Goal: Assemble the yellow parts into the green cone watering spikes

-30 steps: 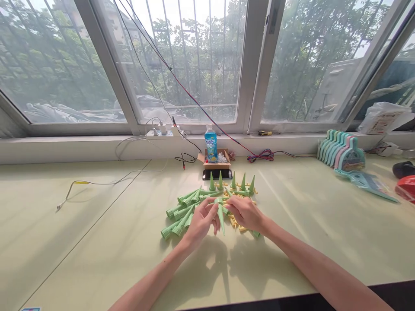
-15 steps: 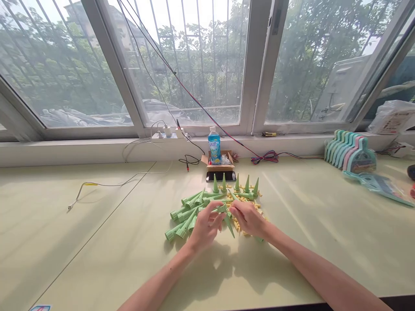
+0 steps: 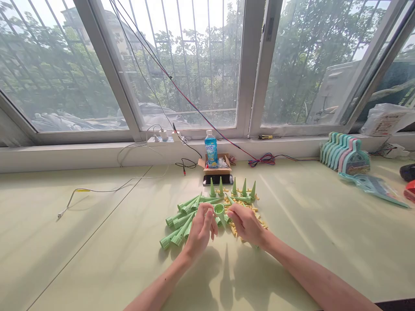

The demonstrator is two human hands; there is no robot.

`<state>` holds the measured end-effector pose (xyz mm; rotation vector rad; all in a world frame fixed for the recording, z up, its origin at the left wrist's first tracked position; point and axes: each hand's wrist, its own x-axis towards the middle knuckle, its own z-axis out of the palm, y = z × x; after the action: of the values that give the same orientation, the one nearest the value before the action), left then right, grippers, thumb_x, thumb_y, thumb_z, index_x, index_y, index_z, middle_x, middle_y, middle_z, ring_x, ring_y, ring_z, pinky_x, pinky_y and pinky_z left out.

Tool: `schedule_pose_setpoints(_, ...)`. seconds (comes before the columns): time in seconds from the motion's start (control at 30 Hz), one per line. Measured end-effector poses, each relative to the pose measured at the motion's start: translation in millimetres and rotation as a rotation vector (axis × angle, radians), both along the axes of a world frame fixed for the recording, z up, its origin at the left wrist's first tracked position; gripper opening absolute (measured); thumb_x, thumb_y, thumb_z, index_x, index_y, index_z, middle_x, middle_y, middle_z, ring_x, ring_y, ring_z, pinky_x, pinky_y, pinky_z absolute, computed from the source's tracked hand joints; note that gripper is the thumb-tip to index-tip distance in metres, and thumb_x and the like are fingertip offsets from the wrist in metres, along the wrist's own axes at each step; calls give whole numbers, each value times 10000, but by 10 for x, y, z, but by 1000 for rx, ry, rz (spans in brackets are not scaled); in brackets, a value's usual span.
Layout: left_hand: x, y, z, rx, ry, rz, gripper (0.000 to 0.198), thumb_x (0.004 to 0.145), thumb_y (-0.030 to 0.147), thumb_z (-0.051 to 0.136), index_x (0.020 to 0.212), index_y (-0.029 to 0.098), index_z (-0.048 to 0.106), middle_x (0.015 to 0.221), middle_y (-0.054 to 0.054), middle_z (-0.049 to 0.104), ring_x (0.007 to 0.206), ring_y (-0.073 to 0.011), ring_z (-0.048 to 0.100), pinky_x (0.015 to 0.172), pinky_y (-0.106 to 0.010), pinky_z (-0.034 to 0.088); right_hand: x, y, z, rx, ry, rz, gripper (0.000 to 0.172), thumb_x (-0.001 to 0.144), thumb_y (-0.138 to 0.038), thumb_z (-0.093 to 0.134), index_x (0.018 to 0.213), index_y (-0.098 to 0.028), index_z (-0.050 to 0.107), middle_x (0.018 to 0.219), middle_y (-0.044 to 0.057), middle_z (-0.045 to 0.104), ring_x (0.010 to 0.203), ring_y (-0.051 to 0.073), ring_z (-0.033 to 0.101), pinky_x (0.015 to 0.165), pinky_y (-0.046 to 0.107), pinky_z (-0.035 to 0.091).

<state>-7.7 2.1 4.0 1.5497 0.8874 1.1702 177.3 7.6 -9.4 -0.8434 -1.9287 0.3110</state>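
Note:
A hollow green plastic cone is held up between my hands, its round open end turned toward me and its tip pointing down. My left hand curls at the cone's left side, its fingertips against the rim. Close by the right side, my right hand is closed in a pinch; whatever is in its fingers is hidden. More green cones lie piled on the left. Small yellow pieces are heaped beneath and behind my right hand. Several cones stand upright behind, beside yellow pieces.
A phone lies behind the cones, in front of a small cardboard box with a blue bottle. Cables run along the sill. Pastel hanger-shaped boards and a light-blue item sit at the right.
The cone between my hands has turned so that its open end faces me. My left hand's fingers have loosened and shifted. The whole view has moved slightly.

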Motion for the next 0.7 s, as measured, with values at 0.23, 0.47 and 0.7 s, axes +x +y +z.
schedule_pose_setpoints(0.23,-9,30,78,-296,23,-138,751,918,703,304,541,110,568,480,-45,547,305,-75,429,341,-204,290,-9,-6,40,87,-44,11,264,1033,-264,351,832,-197,510,679,-13,445,570,121,363,533,247,307)
schedule_pose_setpoints(0.47,-5,40,65,-311,-5,-177,663,903,652,434,586,99,616,531,-57,597,340,-95,487,376,-215,358,2,1,36,55,-75,11,267,1035,-262,347,875,-195,550,701,-3,475,571,121,379,537,246,319)
schedule_pose_setpoints(0.7,-19,21,79,-253,20,-194,590,921,621,435,669,113,597,608,-62,625,386,-101,500,409,-231,382,1,12,44,54,-66,0,263,1035,-260,353,863,-190,540,697,-10,497,570,117,394,539,241,334)
